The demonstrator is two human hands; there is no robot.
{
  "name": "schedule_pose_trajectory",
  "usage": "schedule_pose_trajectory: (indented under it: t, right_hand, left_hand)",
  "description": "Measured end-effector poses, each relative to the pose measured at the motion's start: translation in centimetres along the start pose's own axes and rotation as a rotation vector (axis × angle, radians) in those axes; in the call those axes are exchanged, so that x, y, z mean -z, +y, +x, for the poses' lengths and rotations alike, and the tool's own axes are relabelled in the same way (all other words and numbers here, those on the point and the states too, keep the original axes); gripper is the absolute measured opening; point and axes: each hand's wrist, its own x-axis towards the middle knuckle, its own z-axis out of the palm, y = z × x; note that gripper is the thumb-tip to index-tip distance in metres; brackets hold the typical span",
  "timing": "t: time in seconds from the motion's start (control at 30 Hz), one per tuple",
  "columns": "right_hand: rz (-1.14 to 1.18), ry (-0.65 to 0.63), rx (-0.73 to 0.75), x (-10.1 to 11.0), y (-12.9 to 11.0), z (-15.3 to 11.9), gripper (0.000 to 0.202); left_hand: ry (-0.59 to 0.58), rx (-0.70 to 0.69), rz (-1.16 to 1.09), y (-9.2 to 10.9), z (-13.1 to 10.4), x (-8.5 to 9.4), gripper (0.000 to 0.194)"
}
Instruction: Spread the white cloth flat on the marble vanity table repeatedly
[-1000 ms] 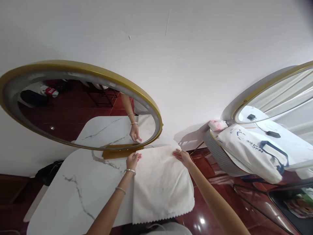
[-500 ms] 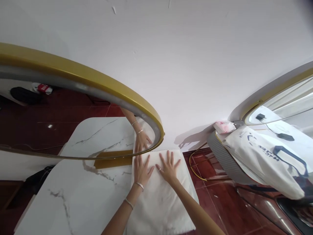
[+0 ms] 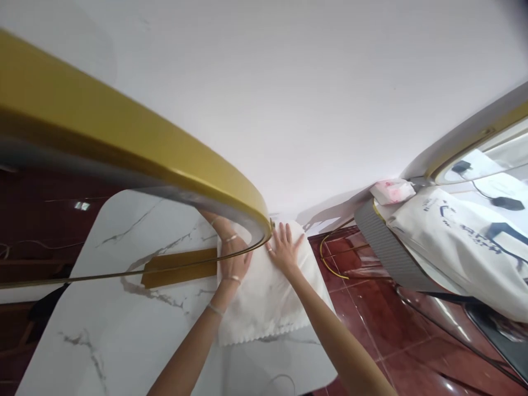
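Both hands lie flat, palms down, fingers spread and gripping nothing, on a white cloth (image 3: 268, 297) spread over the far right end of the marble bench (image 3: 124, 330): left hand (image 3: 233, 267) near the gold-framed mirror (image 3: 173, 165), its fingertips hidden behind the rim, right hand (image 3: 284, 250) just beside it at the cloth's far edge. Risk, as a judgement: the cloth's right side overhangs the bench edge above the red tiled floor (image 3: 371, 330), so an uneven push could drag it off, and the mirror rim stands close enough to be knocked. On the neighbouring surface to the right lies a white printed bag (image 3: 462, 242), contents not visible, with a small pink packet (image 3: 391, 191) beside it.
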Motion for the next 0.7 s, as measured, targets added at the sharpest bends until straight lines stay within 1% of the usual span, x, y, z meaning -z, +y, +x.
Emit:
schedule_pose_trajectory:
  t: [0.07,0.13,0.2,0.27,0.33,0.4,0.43,0.5,0.63,0.7]
  right_hand:
    - [-0.028,0.044,-0.035,-0.1,0.7,-3.1,0.057]
    - [-0.055,0.06,-0.05,-0.1,1.3,-6.6,0.058]
    - [-0.072,0.061,-0.046,-0.1,1.6,-9.6,0.06]
    - [-0.075,0.063,-0.039,0.0,1.7,-11.4,0.06]
    - [-0.072,0.069,-0.041,0.1,1.8,-11.7,0.06]
    - [-0.068,0.071,-0.053,0.1,2.0,-10.4,0.063]
    - [-0.066,0.069,-0.063,0.2,2.1,-9.2,0.065]
    - [-0.062,0.06,-0.082,0.3,2.4,-6.3,0.067]
    - [-0.022,0.011,-0.154,0.9,3.3,-0.6,0.065]
    - [-0.001,-0.008,-0.172,1.2,3.7,0.9,0.065]
  left_hand:
    - [-0.003,-0.023,0.038,0.5,-2.8,0.9,0.046]
    - [0.006,-0.062,0.061,1.0,-6.0,1.7,0.051]
    - [0.014,-0.089,0.062,1.5,-8.9,2.0,0.057]
    - [0.024,-0.085,0.08,1.9,-11.0,1.7,0.063]
    - [0.011,-0.089,0.105,2.3,-11.6,1.2,0.068]
    - [-0.055,-0.14,0.111,2.7,-10.4,0.6,0.068]
    - [-0.097,-0.167,0.107,2.9,-9.3,0.3,0.068]
    - [-0.156,-0.198,0.086,3.3,-6.1,-0.5,0.068]
    - [-0.172,-0.211,-0.023,3.8,0.8,-2.0,0.062]
    - [-0.173,-0.203,-0.067,4.0,2.5,-2.5,0.057]
